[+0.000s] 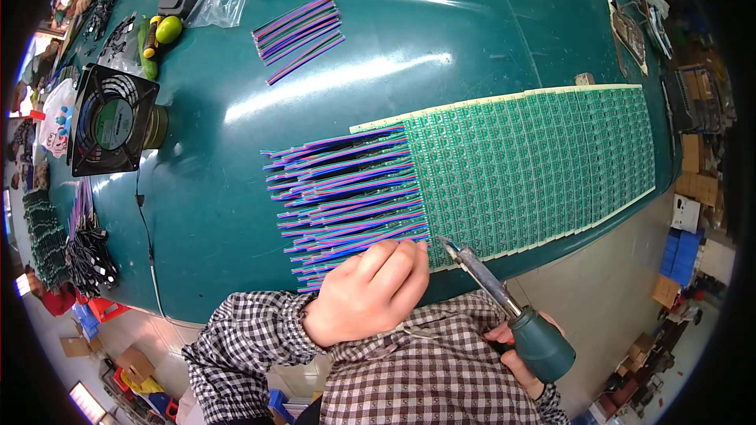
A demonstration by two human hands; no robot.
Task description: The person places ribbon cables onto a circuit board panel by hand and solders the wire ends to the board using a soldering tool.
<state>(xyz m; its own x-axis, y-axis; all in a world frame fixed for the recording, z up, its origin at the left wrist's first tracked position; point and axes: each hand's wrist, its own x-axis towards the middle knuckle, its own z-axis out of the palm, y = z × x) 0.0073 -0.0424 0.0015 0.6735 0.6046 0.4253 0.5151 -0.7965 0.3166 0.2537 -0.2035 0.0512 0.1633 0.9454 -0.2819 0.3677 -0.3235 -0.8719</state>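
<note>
My left hand point(370, 291) is closed, its fingertips pinching at the ends of the multicoloured ribbon wires point(346, 212) on the left edge of a green circuit board panel point(535, 165). Its curled fingers cover the exact spot of the grip. In my right hand point(520, 368) is a soldering iron point(543, 346) with a thick dark green handle. Its tip points up and left, close to the panel edge beside my left fingertips. Many wires in blue, pink, green and black fan out leftward from that edge in a long row.
A black fan point(114, 119) stands on the green table point(213, 220) at left, its cable running toward the front edge. Loose ribbon wires point(299, 31) lie farther back. Beyond the fan are a green round fruit point(168, 29) and plastic bags point(220, 0). Black connector cables point(90, 256) bunch at the left edge.
</note>
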